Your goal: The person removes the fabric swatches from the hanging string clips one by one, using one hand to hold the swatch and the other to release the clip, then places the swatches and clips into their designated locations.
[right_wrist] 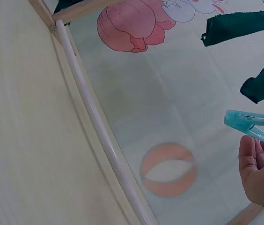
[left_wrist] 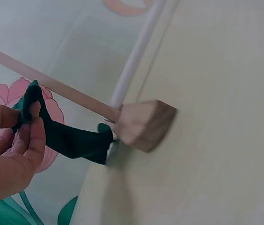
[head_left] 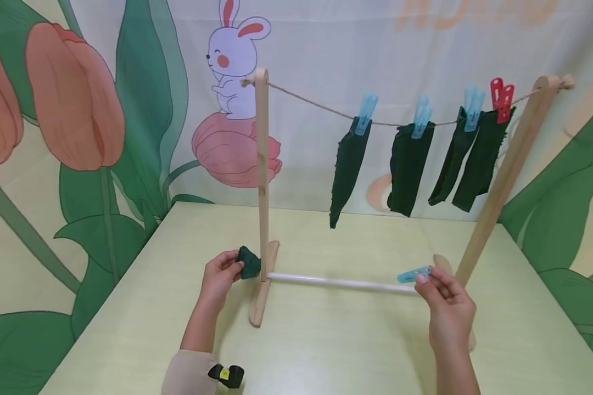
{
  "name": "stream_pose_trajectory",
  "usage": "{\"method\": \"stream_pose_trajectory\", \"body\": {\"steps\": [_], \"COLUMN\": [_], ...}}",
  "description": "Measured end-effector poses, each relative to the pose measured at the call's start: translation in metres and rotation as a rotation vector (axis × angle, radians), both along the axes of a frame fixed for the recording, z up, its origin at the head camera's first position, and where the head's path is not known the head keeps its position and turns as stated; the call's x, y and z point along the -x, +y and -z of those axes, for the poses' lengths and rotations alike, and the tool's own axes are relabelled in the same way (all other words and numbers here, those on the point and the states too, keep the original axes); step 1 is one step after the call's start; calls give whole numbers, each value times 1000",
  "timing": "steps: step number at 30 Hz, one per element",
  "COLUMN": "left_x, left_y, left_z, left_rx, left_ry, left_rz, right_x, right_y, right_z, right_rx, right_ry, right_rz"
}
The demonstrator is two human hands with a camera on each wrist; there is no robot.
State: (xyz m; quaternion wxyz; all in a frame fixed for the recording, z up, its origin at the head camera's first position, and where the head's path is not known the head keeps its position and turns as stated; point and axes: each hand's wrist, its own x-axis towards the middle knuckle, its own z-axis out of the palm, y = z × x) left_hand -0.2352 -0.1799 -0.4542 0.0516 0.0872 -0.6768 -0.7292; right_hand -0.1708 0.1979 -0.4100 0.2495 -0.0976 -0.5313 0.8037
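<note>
My left hand [head_left: 218, 277] pinches a dark green cloth piece [head_left: 249, 262] between thumb and fingers, beside the foot of the left wooden post. In the left wrist view the cloth [left_wrist: 76, 139] hangs away from the fingertips toward the post's base. My right hand [head_left: 447, 307] holds a light blue clothespin [head_left: 413, 274] near the right post; in the right wrist view the clothespin [right_wrist: 245, 123] points away from the fingers. Above, several dark green cloth pieces [head_left: 409, 170] hang from a twine line [head_left: 311, 102], fastened with blue clothespins [head_left: 422, 117] and a red clothespin [head_left: 502, 100].
The twine runs between a left wooden post [head_left: 263, 181] and a slanting right post [head_left: 509, 175]. A white rod [head_left: 336, 282] joins their feet low over the pale table [head_left: 326, 340]. Behind stands a printed backdrop [head_left: 316, 148] with a rabbit and tulips.
</note>
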Motion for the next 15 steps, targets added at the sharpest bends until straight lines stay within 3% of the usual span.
{"method": "stream_pose_trajectory", "body": {"steps": [2, 6, 10, 12, 15], "left_x": [-7, -20, -27, -32, -38], "left_y": [-2, -5, -8, -10, -14], "left_z": [7, 14, 16, 17, 20], "left_rx": [-8, -6, 21, 41, 72], "left_ry": [-5, -19, -39, -59, -101], "left_rz": [1, -8, -3, -2, -5], "right_x": [2, 21, 42, 48, 49], "right_y": [5, 28, 53, 62, 69], "right_z": [7, 48, 95, 112, 125], "right_rx": [-11, -14, -42, -51, -25], "right_ry": [51, 158, 135, 96, 65], "right_rz": [-28, -95, -89, -65, -48]}}
